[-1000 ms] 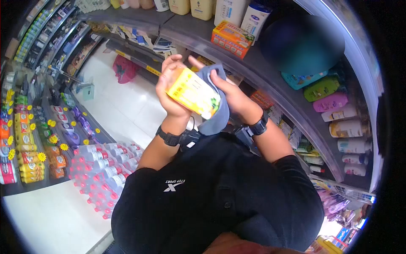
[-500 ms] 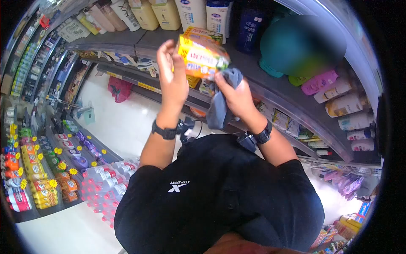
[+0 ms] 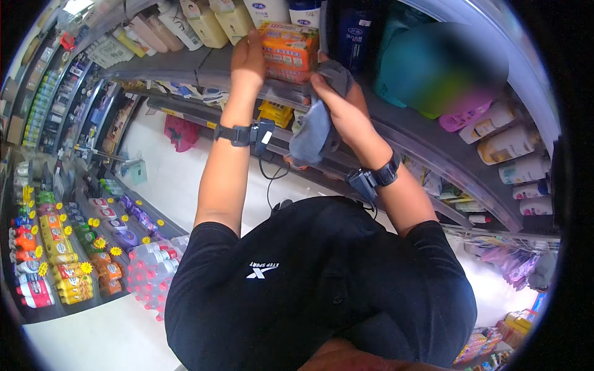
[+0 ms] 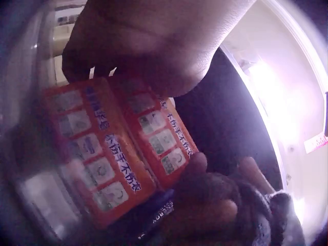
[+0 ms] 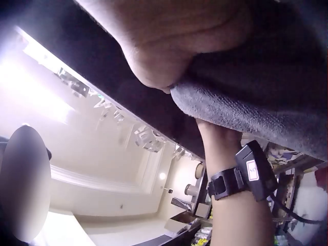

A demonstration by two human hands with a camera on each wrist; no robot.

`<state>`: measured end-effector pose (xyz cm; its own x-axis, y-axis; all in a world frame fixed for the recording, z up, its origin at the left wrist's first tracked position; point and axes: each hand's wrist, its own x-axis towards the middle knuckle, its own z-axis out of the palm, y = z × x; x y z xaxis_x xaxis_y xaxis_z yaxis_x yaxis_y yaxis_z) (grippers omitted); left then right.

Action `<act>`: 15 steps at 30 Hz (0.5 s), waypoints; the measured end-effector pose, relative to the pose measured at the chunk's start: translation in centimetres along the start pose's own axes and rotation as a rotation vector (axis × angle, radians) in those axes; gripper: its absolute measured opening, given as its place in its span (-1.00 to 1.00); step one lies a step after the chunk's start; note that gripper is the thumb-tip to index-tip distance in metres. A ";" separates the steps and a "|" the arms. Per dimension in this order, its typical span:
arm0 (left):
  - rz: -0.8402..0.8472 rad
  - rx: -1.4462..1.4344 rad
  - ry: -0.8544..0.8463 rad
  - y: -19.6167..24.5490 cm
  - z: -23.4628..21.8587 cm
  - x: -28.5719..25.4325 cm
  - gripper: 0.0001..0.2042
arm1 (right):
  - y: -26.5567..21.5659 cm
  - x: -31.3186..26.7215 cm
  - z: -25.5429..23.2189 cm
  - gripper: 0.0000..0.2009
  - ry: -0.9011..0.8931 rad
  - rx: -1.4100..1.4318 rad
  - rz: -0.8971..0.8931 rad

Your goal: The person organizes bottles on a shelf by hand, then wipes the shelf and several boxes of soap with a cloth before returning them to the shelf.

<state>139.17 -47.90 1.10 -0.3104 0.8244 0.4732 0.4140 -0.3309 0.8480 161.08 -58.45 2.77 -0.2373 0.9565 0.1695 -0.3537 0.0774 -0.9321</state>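
Observation:
Two orange printed boxes sit together at the shelf edge, their fronts lined up in the left wrist view. Along their left side rests my left hand, fingers fairly straight against the box. My right hand grips a grey cloth that hangs down from it. The right fingertips lie at the right side of the boxes, beside the cloth. In the right wrist view the cloth covers most of the fingers.
Cream pump bottles and white bottles stand behind the boxes. A dark blue bottle is to their right. More bottles line the shelf further right. Lower shelves hold yellow packs. Wrapped water bottles stand on the floor.
The yellow and orange box between my hands has moved up and away, onto the shelf with the other orange box. My left hand has shifted to its side; the right keeps the cloth.

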 end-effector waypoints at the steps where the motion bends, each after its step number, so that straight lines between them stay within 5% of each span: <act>1: 0.040 -0.041 0.047 -0.2 0.0 -0.3 -0.50 | 0.2 -0.7 -0.6 -0.56 0.008 -0.055 -0.081; 3: 0.149 -0.057 0.185 1.6 -0.7 -4.3 -0.57 | 0.2 -2.9 -2.2 -0.50 0.018 -0.115 -0.148; 4: 0.266 -0.079 0.334 3.2 -1.1 -7.0 -0.65 | -0.1 -4.5 -3.2 -0.46 -0.136 -0.218 -0.142; 6: 0.429 -0.108 0.289 3.5 -1.5 -11.8 -0.80 | -1.3 -7.2 -5.3 -0.40 -0.423 -0.294 -0.047; 8: 0.543 -0.060 -0.038 3.1 -1.7 -16.0 -0.85 | -1.5 -7.7 -7.8 -0.43 -0.708 -0.557 -0.176; 9: 0.467 -0.053 -0.240 2.3 -1.1 -17.5 -0.85 | -1.1 -8.5 -9.0 -0.43 -0.723 -0.556 -0.153; 11: 0.270 -0.034 -0.557 0.5 1.5 -20.4 -0.84 | 0.3 -10.3 -11.4 -0.46 -0.548 -0.610 0.092; 13: 0.146 0.040 -0.783 -1.3 4.7 -21.2 -0.75 | 2.2 -10.9 -14.3 -0.44 -0.504 -0.841 0.069; 15: 0.136 0.027 -0.728 -4.5 9.5 -22.2 -0.66 | 3.1 -11.5 -17.1 -0.36 -0.497 -1.103 0.067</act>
<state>152.32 -60.41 -15.47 0.3870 0.8760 0.2879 0.4324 -0.4481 0.7824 178.15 -64.40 -7.55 -0.6328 0.7743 -0.0111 0.5764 0.4614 -0.6744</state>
